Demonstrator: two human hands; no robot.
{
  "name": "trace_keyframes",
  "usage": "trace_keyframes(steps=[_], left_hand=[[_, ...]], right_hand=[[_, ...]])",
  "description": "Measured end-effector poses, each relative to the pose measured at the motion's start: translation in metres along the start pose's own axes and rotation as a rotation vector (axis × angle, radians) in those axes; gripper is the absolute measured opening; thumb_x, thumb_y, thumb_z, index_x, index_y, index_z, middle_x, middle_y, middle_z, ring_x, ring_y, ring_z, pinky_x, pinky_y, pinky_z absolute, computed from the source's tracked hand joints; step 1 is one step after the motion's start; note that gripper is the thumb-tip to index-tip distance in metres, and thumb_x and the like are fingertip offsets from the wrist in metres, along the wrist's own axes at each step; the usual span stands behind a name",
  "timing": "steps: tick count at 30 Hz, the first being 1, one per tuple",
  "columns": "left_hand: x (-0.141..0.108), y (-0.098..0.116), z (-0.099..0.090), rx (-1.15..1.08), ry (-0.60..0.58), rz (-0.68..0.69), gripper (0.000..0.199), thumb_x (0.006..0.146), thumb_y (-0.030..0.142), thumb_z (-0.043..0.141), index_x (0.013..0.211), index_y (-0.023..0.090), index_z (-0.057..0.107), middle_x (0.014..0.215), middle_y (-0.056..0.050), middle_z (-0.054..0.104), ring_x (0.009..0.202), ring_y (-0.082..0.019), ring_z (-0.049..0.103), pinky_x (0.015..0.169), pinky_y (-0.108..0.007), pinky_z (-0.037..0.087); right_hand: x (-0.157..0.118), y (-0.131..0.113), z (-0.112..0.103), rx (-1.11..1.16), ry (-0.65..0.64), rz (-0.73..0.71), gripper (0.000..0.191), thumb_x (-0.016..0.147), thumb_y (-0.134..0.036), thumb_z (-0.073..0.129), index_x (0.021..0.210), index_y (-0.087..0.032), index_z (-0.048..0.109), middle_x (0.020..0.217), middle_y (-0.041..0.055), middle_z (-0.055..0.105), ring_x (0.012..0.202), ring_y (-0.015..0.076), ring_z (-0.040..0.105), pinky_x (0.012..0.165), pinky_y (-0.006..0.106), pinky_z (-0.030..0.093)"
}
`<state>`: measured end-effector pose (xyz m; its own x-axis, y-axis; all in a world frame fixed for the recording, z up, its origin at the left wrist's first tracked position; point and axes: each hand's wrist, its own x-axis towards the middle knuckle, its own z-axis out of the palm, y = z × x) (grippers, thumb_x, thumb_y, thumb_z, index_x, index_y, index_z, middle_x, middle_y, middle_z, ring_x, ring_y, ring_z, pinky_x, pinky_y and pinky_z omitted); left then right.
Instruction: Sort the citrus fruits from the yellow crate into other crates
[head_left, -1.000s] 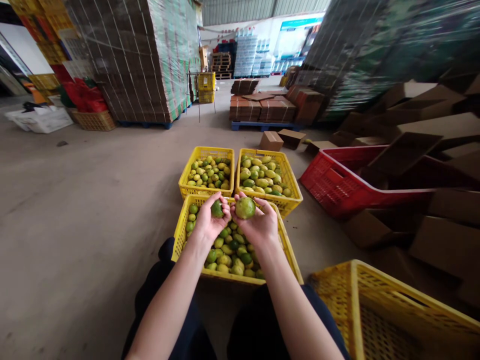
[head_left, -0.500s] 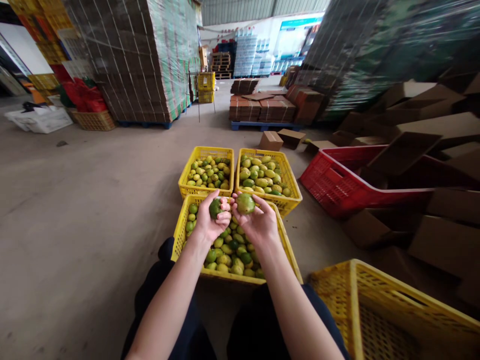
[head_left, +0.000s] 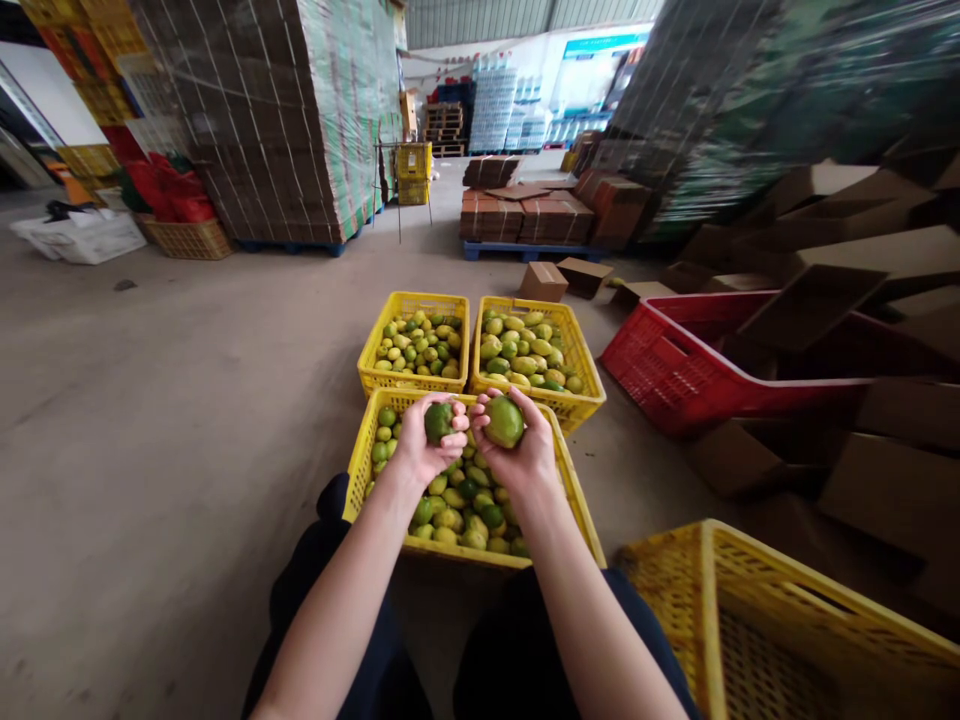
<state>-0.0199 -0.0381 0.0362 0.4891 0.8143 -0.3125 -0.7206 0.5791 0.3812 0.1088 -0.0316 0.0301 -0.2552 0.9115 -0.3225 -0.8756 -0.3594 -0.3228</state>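
Over the near yellow crate (head_left: pixel 576 490), my left hand (head_left: pixel 417 447) curls around a dark green lemon (head_left: pixel 436 424). My right hand (head_left: pixel 529 455), palm up, cradles a larger, lighter green lemon (head_left: pixel 504 422), its fingers wrapped about the sides. The two hands are close together but apart. Below them, green and yellowish lemons (head_left: pixel 472 515) fill the near crate; my forearms and hands hide part of them. Just beyond stand a back left crate (head_left: pixel 412 383) of smaller yellow-green lemons and a back right crate (head_left: pixel 583 398) of larger ones.
A yellow crate (head_left: pixel 709 620) stands at my lower right. To the right, a red crate (head_left: pixel 660 365) has cardboard boxes (head_left: pixel 862 480) heaped in and around it. Flattened cartons lie on a blue pallet (head_left: pixel 495 252) ahead. A tall wrapped stack (head_left: pixel 247 130) rises at left.
The right hand's fingers have closed more around its lemon, which has turned and shifted slightly right. In the left hand, the dark green lemon is turned a little and shows more.
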Motion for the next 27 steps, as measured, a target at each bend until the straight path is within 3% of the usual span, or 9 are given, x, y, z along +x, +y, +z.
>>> trace_keyframes(steps=[4, 11, 19, 27], left_hand=[[0.0019, -0.0004, -0.002, 0.019, 0.004, 0.013, 0.03, 0.083, 0.023, 0.035, 0.06, 0.013, 0.049, 0.046, 0.001, 0.044, 0.028, -0.004, 0.033, 0.027, -0.013, 0.018], [0.0033, -0.0012, -0.0037, 0.035, 0.028, 0.024, 0.028, 0.081, 0.023, 0.037, 0.059, 0.012, 0.051, 0.047, 0.0, 0.045, 0.028, -0.005, 0.035, 0.028, -0.013, 0.018], [0.0037, -0.0024, -0.0033, 0.039, 0.072, 0.082, 0.023, 0.078, 0.022, 0.042, 0.06, 0.012, 0.052, 0.049, 0.0, 0.046, 0.03, -0.005, 0.036, 0.028, -0.013, 0.02], [0.0041, -0.0038, -0.0036, -0.032, 0.056, 0.126, 0.026, 0.079, 0.021, 0.037, 0.063, 0.01, 0.054, 0.051, -0.003, 0.049, 0.034, -0.007, 0.04, 0.03, -0.014, 0.022]], right_hand=[[0.0017, 0.0002, -0.0026, -0.034, -0.027, 0.033, 0.011, 0.082, -0.021, 0.048, 0.076, -0.014, 0.055, 0.061, 0.0035, 0.058, 0.048, 0.0098, 0.051, 0.038, 0.016, 0.042], [0.0046, 0.0003, -0.0039, -0.077, -0.061, 0.088, 0.017, 0.084, -0.021, 0.043, 0.072, -0.016, 0.054, 0.058, 0.0034, 0.058, 0.046, 0.0106, 0.051, 0.036, 0.017, 0.042], [0.003, -0.0006, -0.0018, -0.105, -0.046, 0.028, 0.025, 0.085, -0.019, 0.035, 0.071, -0.015, 0.054, 0.056, 0.0049, 0.057, 0.043, 0.0116, 0.05, 0.034, 0.017, 0.04], [0.005, 0.003, -0.0031, -0.031, 0.029, -0.006, 0.024, 0.082, -0.019, 0.036, 0.083, -0.015, 0.059, 0.063, 0.0058, 0.062, 0.053, 0.0143, 0.057, 0.044, 0.023, 0.049]])
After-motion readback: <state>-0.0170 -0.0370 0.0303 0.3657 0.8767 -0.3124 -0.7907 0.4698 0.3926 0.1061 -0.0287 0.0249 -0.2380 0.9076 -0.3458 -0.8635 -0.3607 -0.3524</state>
